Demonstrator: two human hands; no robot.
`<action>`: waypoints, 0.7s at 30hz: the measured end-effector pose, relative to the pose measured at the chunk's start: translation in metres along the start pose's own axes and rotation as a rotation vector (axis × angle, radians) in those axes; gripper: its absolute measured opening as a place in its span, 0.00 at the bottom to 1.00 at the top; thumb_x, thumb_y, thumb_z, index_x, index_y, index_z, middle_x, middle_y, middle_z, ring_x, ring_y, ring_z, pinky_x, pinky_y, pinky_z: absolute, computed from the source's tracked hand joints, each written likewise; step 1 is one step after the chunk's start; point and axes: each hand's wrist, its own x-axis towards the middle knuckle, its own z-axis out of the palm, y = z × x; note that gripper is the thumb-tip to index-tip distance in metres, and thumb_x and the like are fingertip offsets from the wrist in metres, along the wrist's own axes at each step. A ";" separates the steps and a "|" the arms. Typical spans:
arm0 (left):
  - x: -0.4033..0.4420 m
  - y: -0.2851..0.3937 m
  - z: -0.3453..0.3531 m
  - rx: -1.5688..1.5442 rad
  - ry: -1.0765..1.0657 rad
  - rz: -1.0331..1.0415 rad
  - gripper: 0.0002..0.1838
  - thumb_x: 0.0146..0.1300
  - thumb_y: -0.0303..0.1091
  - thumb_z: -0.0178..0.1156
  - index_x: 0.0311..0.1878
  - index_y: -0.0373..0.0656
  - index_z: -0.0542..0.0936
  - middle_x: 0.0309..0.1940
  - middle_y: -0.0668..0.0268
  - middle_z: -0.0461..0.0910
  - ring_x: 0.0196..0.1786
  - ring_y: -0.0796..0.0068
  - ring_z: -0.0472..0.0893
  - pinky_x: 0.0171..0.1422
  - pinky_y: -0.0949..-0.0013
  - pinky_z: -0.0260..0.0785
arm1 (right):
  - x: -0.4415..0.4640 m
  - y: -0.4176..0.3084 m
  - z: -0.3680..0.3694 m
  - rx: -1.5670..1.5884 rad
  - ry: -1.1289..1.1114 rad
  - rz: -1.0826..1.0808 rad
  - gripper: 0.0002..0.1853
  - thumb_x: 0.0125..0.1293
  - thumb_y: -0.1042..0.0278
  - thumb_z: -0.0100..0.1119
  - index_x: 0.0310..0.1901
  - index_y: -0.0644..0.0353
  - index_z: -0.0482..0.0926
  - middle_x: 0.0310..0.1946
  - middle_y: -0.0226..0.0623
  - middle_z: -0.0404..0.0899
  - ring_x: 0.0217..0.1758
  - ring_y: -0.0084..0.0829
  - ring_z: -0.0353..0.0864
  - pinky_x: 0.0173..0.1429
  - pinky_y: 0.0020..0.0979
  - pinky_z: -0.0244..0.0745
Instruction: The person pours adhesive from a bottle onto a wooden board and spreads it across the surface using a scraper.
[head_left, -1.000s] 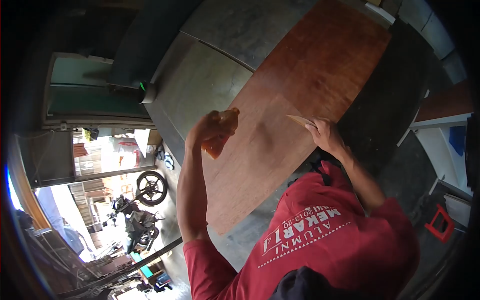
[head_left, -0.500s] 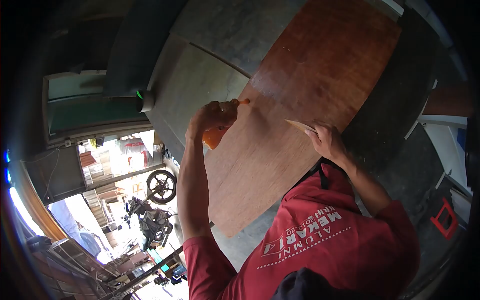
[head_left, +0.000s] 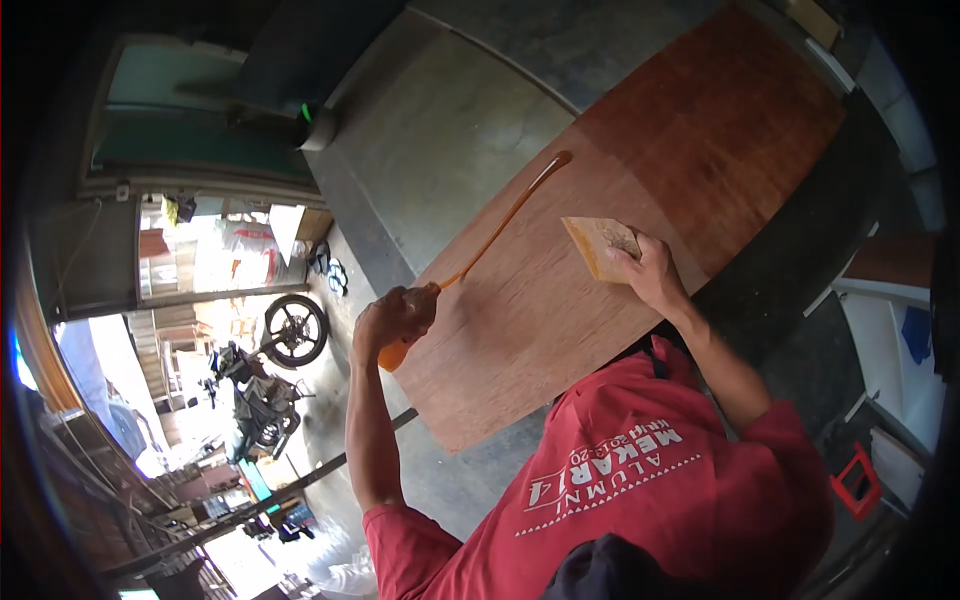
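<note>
My left hand (head_left: 400, 318) is wrapped round an orange container (head_left: 392, 355), mostly hidden by the fingers; I cannot tell if it is a bottle or a bag. From its mouth, over the left part of a plywood sheet (head_left: 520, 340), runs a glossy orange-brown streak of thick liquid (head_left: 510, 218), ending in a wider blob at the far end. Between the fingers and thumb of my right hand (head_left: 655, 272) is a flat, tan spreader (head_left: 600, 248), tilted above the sheet, its edge stained orange.
The sheet's far part has a darker reddish-brown coat (head_left: 730, 130). Beyond its left edge lies a grey-green panel (head_left: 470, 130). A motorcycle (head_left: 262, 400) stands at lower left, by a bright opening. On the right are a red frame-like object (head_left: 856, 482) and white panels (head_left: 890, 330).
My left hand has drawn the container back toward me, lengthening a small blob into a long streak. My right hand has turned the spreader so its flat face shows. The view has shifted.
</note>
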 end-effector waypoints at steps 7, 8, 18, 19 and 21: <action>0.006 -0.078 0.036 -0.521 0.474 0.582 0.48 0.38 0.33 0.87 0.68 0.44 0.76 0.58 0.57 0.86 0.61 0.55 0.85 0.66 0.58 0.78 | 0.050 -0.069 0.089 0.021 -0.040 -0.506 0.14 0.68 0.81 0.66 0.53 0.58 0.88 0.51 0.39 0.90 0.57 0.44 0.89 0.58 0.37 0.83; 0.010 -0.079 0.039 -0.530 0.485 0.581 0.48 0.38 0.33 0.87 0.68 0.44 0.76 0.58 0.57 0.86 0.61 0.55 0.85 0.66 0.58 0.78 | 0.057 -0.075 0.104 0.005 -0.017 -0.676 0.15 0.67 0.82 0.67 0.53 0.56 0.89 0.53 0.36 0.90 0.60 0.44 0.88 0.61 0.38 0.83; 0.059 -0.053 0.045 -0.915 0.636 0.844 0.48 0.39 0.30 0.88 0.67 0.38 0.75 0.59 0.56 0.83 0.62 0.60 0.83 0.68 0.61 0.76 | 0.033 -0.059 0.155 -0.207 -0.119 -0.707 0.29 0.55 0.90 0.61 0.57 0.53 0.88 0.59 0.33 0.87 0.66 0.45 0.83 0.68 0.42 0.77; 0.066 -0.046 0.043 -0.994 0.649 0.805 0.47 0.40 0.29 0.88 0.67 0.38 0.75 0.59 0.58 0.83 0.63 0.63 0.83 0.68 0.62 0.76 | 0.025 -0.050 0.149 -0.170 -0.081 -0.620 0.25 0.58 0.89 0.61 0.56 0.56 0.88 0.58 0.36 0.88 0.64 0.43 0.85 0.66 0.39 0.78; 0.103 -0.037 0.044 -1.128 0.737 0.756 0.46 0.43 0.30 0.86 0.68 0.36 0.75 0.59 0.60 0.83 0.62 0.69 0.82 0.68 0.65 0.74 | 0.013 -0.028 0.135 -0.054 -0.003 -0.423 0.19 0.65 0.85 0.60 0.56 0.60 0.88 0.55 0.40 0.89 0.59 0.40 0.88 0.62 0.36 0.81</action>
